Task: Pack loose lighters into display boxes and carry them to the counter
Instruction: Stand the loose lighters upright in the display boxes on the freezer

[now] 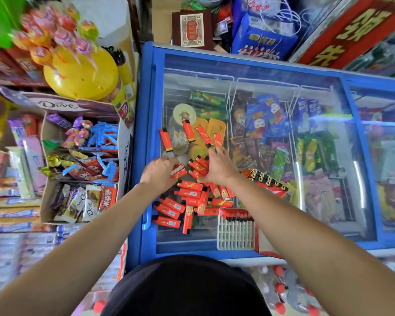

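site: we look down on a blue chest freezer with a sliding glass lid, centre of the frame; packaged ice creams show through the glass.
loose lighters: a red heap with black caps, lying criss-cross on the glass at lower centre, just beside the freezer's left rail.
four stray lighters: we count these apart from the heap, above it towards the frame's middle, each tilted its own way.
left hand: at the heap's upper left edge, knuckles towards us; grip narrow, fingers and thumb curled on one lighter.
held lighter: red with a pale label, lying slantwise between the two hands.
right hand: palm down over the top of the heap; grip wide, fingers spread and straight, tips reaching the nearest stray lighter, thumb touching the pile.
white-tray display box: lower centre right of the heap; a slotted white tray, with one row of lighters standing at its far end.
full display box: right of the right wrist, tilted, black caps in close rows.
dove carton: left of the freezer, holding wrapped chocolates.
lollipop stand: yellow, upper left.
blue gift bag: above the freezer, top centre right.
red sign: upper right corner, gold characters.
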`<state>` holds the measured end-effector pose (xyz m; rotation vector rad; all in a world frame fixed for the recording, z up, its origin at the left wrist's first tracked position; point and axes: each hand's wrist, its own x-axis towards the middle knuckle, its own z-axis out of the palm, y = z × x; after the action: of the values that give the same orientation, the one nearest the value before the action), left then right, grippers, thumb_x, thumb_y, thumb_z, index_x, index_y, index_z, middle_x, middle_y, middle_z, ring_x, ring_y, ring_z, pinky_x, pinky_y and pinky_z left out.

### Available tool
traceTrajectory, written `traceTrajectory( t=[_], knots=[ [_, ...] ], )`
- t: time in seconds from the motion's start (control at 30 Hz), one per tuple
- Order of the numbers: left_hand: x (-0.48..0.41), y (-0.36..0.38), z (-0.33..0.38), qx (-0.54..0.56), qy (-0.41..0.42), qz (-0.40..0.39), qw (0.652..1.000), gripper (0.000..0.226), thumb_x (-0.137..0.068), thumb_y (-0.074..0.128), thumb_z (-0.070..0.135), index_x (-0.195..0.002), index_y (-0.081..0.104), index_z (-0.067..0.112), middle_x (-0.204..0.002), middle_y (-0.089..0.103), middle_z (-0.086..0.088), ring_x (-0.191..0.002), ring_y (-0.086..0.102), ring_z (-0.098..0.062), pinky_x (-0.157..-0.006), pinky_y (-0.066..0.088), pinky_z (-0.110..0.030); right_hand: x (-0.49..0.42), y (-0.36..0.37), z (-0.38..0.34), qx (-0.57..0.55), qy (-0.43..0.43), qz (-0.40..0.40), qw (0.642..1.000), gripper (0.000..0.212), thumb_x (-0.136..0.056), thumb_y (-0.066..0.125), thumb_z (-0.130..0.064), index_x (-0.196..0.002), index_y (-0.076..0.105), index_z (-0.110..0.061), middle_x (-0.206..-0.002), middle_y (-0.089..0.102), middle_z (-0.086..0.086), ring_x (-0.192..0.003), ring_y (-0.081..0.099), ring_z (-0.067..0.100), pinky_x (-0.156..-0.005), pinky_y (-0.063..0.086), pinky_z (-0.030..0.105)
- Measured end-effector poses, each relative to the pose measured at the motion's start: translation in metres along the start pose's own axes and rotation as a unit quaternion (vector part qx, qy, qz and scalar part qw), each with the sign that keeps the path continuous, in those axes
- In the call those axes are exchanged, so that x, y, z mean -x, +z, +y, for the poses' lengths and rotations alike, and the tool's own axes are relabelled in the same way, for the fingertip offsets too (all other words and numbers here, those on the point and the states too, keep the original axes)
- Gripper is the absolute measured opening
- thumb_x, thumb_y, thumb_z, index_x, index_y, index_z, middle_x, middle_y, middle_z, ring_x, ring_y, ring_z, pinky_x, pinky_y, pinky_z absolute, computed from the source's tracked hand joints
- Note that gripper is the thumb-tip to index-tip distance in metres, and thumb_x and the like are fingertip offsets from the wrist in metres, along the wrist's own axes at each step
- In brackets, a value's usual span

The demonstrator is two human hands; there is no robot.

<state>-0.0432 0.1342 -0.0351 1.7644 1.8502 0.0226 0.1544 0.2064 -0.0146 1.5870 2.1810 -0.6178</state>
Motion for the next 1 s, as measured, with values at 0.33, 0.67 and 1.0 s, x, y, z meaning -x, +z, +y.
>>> traceTrajectory(
  t=[0.33, 0.67, 1.0],
  knots=[
    [-0.002, -0.003, 0.006, 0.084, -0.033, -0.022, 0.996, 0.031, -0.076, 0.075, 0.024, -0.105, 0.066, 0.023, -0.088, 0.070, 0.002, -0.081, 0.067, -0.023, -0.064, 0.051, -0.031, 0.006, 0.008, -0.013, -0.060, -0.033, 0.013, 0.998, 0.082, -0.064, 0.091, -0.034, -0.128, 0.045, -0.010, -0.114, 0.058, 0.008, -0.103, 0.057, 0.028, -0.078, 0.051, 0.039],
    [0.008, 0.006, 0.019, 0.352, -0.123, 0.000, 0.928, 0.023, -0.081, 0.074, 0.026, -0.103, 0.067, 0.026, -0.088, 0.074, -0.003, -0.082, 0.071, -0.023, -0.073, 0.060, -0.045, 0.003, 0.017, -0.002, -0.205, -0.017, -0.001, 0.979, 0.032, -0.068, 0.089, -0.022, -0.088, 0.066, -0.011, -0.083, 0.069, 0.001, -0.074, 0.065, 0.021, -0.063, 0.053, 0.035],
    [0.012, 0.014, 0.033, 0.430, -0.198, 0.034, 0.880, 0.031, -0.089, 0.071, 0.028, -0.118, 0.061, 0.021, -0.096, 0.069, 0.005, -0.088, 0.067, -0.015, -0.075, 0.057, -0.039, 0.013, 0.006, 0.011, -0.299, 0.024, 0.007, 0.954, 0.022, -0.084, 0.079, -0.025, -0.089, 0.062, -0.012, -0.078, 0.058, -0.006, -0.067, 0.056, 0.012, -0.056, 0.040, 0.022]
  ],
)
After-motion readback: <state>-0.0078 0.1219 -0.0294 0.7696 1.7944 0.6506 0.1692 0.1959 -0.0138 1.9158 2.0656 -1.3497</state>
